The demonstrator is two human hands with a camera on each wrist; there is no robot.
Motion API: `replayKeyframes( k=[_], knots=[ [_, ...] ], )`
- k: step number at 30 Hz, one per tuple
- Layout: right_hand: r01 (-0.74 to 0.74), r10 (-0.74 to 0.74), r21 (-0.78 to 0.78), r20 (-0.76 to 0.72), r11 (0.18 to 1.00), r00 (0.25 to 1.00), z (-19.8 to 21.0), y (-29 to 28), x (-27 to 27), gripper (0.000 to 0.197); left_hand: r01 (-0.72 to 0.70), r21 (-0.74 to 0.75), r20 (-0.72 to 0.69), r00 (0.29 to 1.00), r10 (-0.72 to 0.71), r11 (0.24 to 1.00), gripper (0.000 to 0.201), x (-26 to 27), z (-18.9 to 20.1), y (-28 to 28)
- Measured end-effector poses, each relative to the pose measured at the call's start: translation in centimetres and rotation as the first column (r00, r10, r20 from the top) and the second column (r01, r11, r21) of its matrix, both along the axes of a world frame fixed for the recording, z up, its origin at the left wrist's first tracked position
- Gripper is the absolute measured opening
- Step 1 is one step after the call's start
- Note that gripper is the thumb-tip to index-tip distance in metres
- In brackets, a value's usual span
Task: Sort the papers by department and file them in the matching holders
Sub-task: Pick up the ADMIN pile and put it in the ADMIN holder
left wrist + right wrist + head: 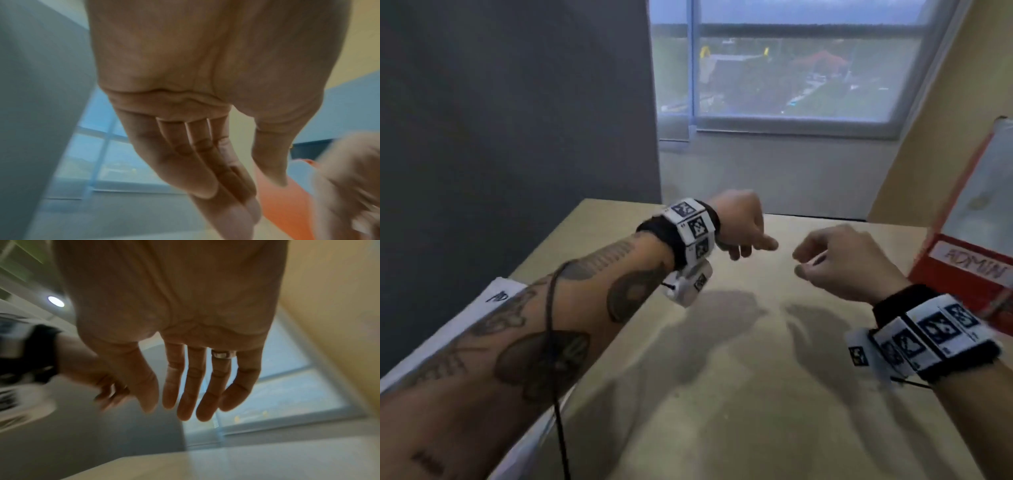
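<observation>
Both the left hand (739,229) and right hand (849,262) hovered loose and empty above the table (722,394), while the thin, floppy-looking papers (465,329) at its left edge probably needed a gentle edge pinch.

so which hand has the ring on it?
The right hand: its wrist view shows a silver ring at the base of one finger. The left hand shows bare fingers in its wrist view.
</observation>
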State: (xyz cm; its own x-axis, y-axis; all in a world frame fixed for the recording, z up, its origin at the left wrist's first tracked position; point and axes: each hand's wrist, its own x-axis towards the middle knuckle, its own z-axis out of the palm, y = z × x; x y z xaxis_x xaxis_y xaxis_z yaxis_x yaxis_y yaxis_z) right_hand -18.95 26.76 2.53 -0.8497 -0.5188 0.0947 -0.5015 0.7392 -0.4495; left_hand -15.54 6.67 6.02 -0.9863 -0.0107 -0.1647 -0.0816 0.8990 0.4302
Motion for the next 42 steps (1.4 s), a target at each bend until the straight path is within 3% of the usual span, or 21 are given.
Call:
replayKeyframes(
  k=[5,8,11,14,16,18,22,26,28,31,34,36,38,40,42],
  knots=[
    [-0.298,0.307,-0.082,0.14,0.951,0.941,-2.3,-10.6,6.3,0.016,-0.35,-0.059,-0.054,0.936,0.347,0.935,0.041,9.1,3.1,-15.6],
    [-0.434,0.433,-0.051,0.234,0.9,0.871,-3.5,-16.0,10.5,0.044,-0.499,-0.209,-0.003,0.86,0.51,0.841,0.069,16.4,1.4,-24.2],
    [-0.549,0.495,0.076,0.342,0.833,0.799,-5.5,-20.0,13.9,0.085,-0.563,-0.301,0.142,0.772,0.62,0.77,0.104,24.8,-2.3,-30.0],
    [-0.591,0.522,0.218,0.301,0.777,0.798,-7.2,-22.4,16.0,0.11,-0.65,-0.169,0.46,0.613,0.642,0.741,0.093,32.3,-7.4,-31.5],
    [-0.578,0.527,0.288,0.239,0.764,0.816,-7.6,-23.3,16.7,0.11,-0.637,-0.088,0.562,0.603,0.566,0.766,0.084,35.2,-9.9,-30.7],
    [-0.565,0.525,0.327,0.209,0.758,0.825,-7.6,-23.8,17.2,0.104,-0.656,-0.028,0.536,0.627,0.565,0.755,0.079,36.8,-11.6,-30.2],
    [-0.559,0.53,0.316,0.18,0.766,0.829,-7.5,-25.0,17.9,0.093,-0.729,0.0,0.483,0.6,0.638,0.685,0.097,37.6,-12.6,-30.2],
    [-0.565,0.534,0.246,0.182,0.788,0.825,-8.2,-26.6,18.9,0.078,-0.774,0.008,0.401,0.583,0.707,0.633,0.086,37.9,-11.5,-29.8],
    [-0.586,0.558,0.191,0.185,0.787,0.809,-8.3,-27.3,19.3,0.082,-0.805,0.079,0.378,0.57,0.73,0.588,0.063,38.7,-10.9,-29.9],
    [-0.587,0.564,0.043,0.227,0.809,0.794,-7.6,-27.5,19.1,0.085,-0.784,0.33,0.344,0.619,0.706,0.527,0.034,39.9,-9.8,-30.0],
    [-0.481,0.509,-0.169,0.311,0.86,0.802,-7.2,-26.7,17.6,0.073,-0.688,0.547,0.273,0.685,0.675,0.476,0.033,40.1,-7.5,-29.1],
    [-0.317,0.48,-0.389,0.457,0.865,0.749,-6.7,-25.8,16.4,0.06,-0.602,0.627,0.17,0.725,0.667,0.494,0.035,39.3,-5.3,-28.1],
    [-0.139,0.551,-0.611,0.563,0.78,0.617,-5.4,-24.6,15.4,0.037,-0.492,0.689,0.024,0.749,0.663,0.531,0.039,37.9,-3.0,-27.0],
    [0.028,0.642,-0.768,0.554,0.639,0.53,-3.6,-23.2,14.5,0.037,-0.362,0.746,-0.133,0.742,0.657,0.559,0.039,35.5,-0.9,-25.4],
    [0.121,0.669,-0.866,0.457,0.485,0.587,-1.5,-21.5,13.8,0.036,-0.213,0.799,-0.267,0.712,0.65,0.562,0.042,32.1,0.6,-23.1]
  ],
)
